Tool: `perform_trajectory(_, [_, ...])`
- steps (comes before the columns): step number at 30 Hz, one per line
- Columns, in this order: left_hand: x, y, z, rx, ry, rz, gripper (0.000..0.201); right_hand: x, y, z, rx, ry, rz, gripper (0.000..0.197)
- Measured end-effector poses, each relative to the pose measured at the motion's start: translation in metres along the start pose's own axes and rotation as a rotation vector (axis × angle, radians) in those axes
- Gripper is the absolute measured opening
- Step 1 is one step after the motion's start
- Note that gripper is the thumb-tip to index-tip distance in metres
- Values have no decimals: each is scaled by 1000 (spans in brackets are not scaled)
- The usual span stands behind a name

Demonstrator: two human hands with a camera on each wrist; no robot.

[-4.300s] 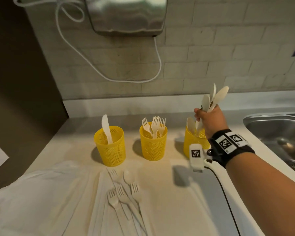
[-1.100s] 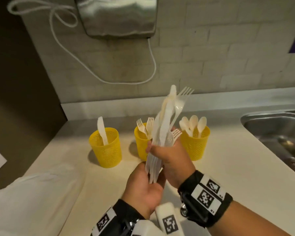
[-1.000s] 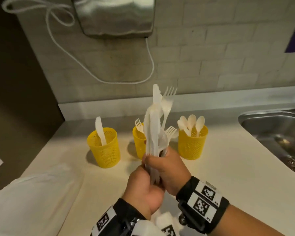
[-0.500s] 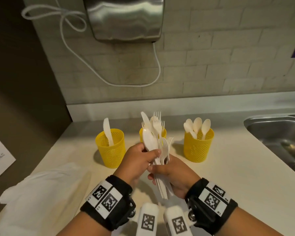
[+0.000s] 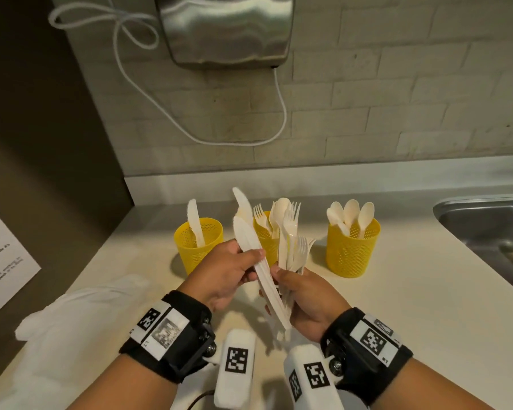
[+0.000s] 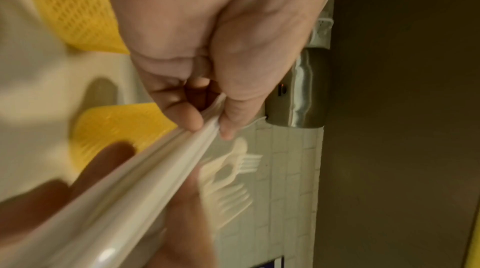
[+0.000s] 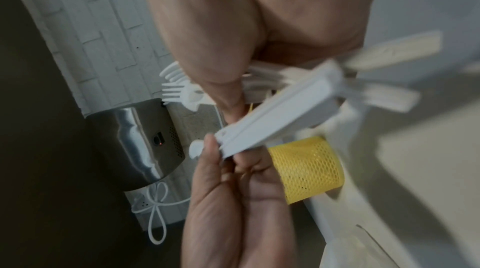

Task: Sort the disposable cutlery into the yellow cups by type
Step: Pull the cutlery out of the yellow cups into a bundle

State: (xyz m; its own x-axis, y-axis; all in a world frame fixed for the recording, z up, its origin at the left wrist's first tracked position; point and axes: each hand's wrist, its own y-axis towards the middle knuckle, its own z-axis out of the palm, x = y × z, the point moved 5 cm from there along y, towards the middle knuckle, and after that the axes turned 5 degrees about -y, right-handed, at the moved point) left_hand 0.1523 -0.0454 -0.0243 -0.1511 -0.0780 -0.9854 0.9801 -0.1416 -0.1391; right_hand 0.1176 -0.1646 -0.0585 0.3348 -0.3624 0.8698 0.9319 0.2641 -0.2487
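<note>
The left hand [image 5: 225, 272] pinches a flat stack of white plastic knives [image 5: 249, 250] between thumb and curled fingers; in the left wrist view the thumb and forefinger close on the thin edges of the stack [image 6: 145, 171], which look smooth and a little glossy. The serrated blades rise above the fingertips and lean to the left. The lower ends of the handles pass down beside the palm of the right hand [image 5: 305, 297].

The right hand grips a loose bundle of forks and one spoon [image 5: 290, 232], its fingers wrapped around the handles. The tines and the oval spoon bowl fan out above its fingertips. In the right wrist view the fork heads [image 7: 179, 89] stick out past the thumb, blurred.

Beyond the fingers, on the pale matte counter [image 5: 397, 306], stand three yellow cups with perforated mesh walls. The left cup [image 5: 197, 247], just past the left fingertips, holds one knife upright. The middle cup [image 5: 264, 235], directly behind the held cutlery, holds forks. The right cup [image 5: 353, 250], to the right of the right fingers, holds rounded spoons.

A crumpled white plastic bag [image 5: 80, 321] lies left of the left wrist. A brushed steel sink [image 5: 486, 226] is far to the right. A shiny metal hand dryer [image 5: 225, 28] hangs on the brick wall above.
</note>
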Motion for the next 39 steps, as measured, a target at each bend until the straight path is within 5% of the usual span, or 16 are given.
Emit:
perform_trajectory(4, [-40, 2, -26, -107, -23, 119, 13, 1, 5, -13, -136, -3, 10, 6])
perform_trajectory(10, [-112, 14, -94, -446, 188, 424, 6, 7, 6, -22, -160, 20, -64, 12])
perform_trajectory(14, [-96, 37, -111, -499, 350, 355, 14, 9, 4, -22, -147, 22, -77, 10])
perform_trajectory(21, [-44, 52, -109, -398, 558, 150, 32, 8, 2, -26, -121, -10, -74, 7])
perform_trajectory(24, [-59, 38, -113, -592, 692, 218, 50, 10, 1, -27, -121, -31, -94, 10])
perform_trajectory(26, [-73, 17, -94, -694, 680, 373, 42, 10, 1, -26, -122, -59, -99, 10])
perform_trajectory(27, [-75, 10, -75, -635, 635, 424, 29, 11, 1, -26, -128, -81, -98, 9])
perform_trajectory(29, [-62, 6, -25, -314, 549, 366, 9, 11, 0, -25, -144, -144, -104, 8])
perform_trajectory(32, [-31, 0, 41, 73, 489, 206, 28, 16, -1, -22, -180, -348, -168, 18])
perform_trajectory(35, [-15, 4, 66, 74, 617, 218, 42, 20, -1, -23, -244, -600, -183, 22])
perform_trajectory(39, [-9, 7, 74, 53, 629, 261, 20, 21, -12, -31, -248, -658, -222, 24])
